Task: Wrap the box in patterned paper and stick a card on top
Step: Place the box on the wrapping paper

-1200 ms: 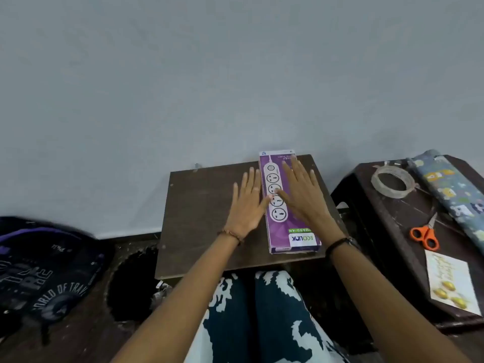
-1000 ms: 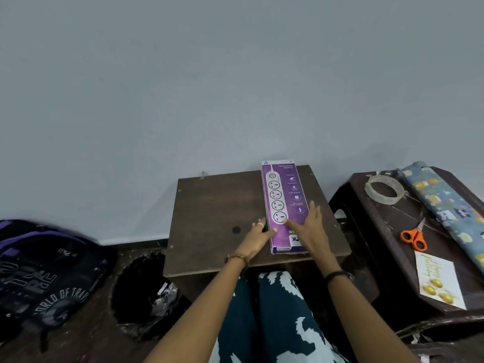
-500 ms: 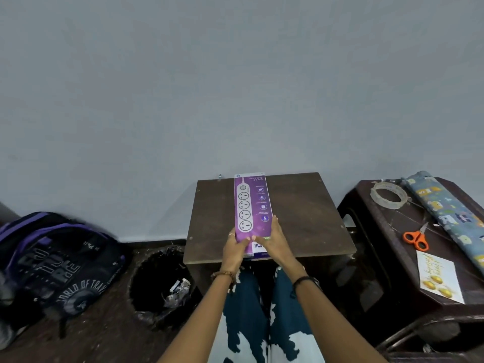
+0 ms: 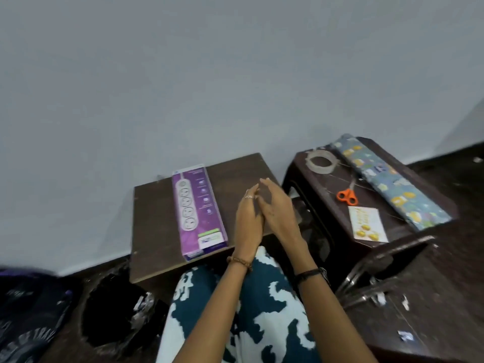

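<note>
Brown table (image 4: 157, 231), box (image 4: 199, 213) overhanging near edge

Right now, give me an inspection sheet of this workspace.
Surface: brown board; dark side table to its right.
Job's things: purple box flat on the board, unwrapped; on the side table, patterned paper rolled, card.
Clutter: tape roll, orange scissors, both on the side table.
Hands: left hand and right hand side by side above the board, holding nothing.
Cables: nothing seen.
Surroundings: grey wall, black bin, backpack.
</note>
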{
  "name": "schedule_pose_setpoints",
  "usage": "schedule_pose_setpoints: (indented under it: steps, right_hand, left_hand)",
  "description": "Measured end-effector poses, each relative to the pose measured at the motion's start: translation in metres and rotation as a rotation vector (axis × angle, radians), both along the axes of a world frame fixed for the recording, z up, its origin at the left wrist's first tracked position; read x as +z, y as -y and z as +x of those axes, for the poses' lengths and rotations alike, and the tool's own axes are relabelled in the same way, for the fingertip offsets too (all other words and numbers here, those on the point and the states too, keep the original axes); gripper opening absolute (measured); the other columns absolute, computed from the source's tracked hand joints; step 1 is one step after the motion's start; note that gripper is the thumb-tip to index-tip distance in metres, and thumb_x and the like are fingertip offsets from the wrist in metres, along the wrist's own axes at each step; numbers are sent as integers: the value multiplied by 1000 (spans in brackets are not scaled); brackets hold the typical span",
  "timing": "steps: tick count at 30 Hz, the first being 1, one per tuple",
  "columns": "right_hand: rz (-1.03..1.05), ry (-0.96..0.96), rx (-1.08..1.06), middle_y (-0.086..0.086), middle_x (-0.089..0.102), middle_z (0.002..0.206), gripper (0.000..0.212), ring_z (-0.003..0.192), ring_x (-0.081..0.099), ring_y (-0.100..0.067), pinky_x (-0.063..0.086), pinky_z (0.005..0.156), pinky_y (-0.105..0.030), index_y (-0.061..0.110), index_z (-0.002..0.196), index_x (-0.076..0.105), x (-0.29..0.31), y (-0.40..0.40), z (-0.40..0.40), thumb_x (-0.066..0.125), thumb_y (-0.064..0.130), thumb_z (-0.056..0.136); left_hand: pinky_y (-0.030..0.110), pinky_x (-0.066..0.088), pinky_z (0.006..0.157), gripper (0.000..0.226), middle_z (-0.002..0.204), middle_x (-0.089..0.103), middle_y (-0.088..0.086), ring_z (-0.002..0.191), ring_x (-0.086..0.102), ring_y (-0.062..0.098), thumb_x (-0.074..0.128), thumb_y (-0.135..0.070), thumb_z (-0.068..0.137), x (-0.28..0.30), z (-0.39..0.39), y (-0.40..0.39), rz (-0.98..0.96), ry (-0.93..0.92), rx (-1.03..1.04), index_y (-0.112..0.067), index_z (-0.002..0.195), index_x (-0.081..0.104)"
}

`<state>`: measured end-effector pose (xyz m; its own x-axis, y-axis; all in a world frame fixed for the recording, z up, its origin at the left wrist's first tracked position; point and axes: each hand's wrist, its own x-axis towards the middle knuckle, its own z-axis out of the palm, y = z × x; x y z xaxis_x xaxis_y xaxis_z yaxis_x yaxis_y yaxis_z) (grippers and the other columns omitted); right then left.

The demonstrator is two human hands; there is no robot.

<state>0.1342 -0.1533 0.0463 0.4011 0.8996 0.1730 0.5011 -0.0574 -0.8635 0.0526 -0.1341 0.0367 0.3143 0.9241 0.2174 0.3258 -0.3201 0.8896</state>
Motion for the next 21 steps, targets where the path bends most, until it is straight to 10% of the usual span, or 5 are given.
schedule_pose_setpoints:
  steps: [12, 21]
  right_hand:
    - [-65, 50, -725, -11, 45, 142, 38, 135, 35, -25, 28, 111, -39, 7, 131, 51, -12, 56, 166, 42, 6, 95]
    - [-407, 203, -924, -10, 30, 153, 59, 145, 13, -25, -9, 116, -42, 13, 142, 39, -56, 59, 238, 54, 0, 86]
  left_hand:
    - [-1, 32, 90, 44, 133, 54, 4, 110, 49, 2, 45, 3, 92, 2, 189, 25, -83, -61, -610, -8, 134, 48]
    - [11, 38, 95, 39, 138, 48, 7, 129, 43, 14, 41, 1, 96, -18, 237, 26, -520, 55, -587, -4, 135, 44]
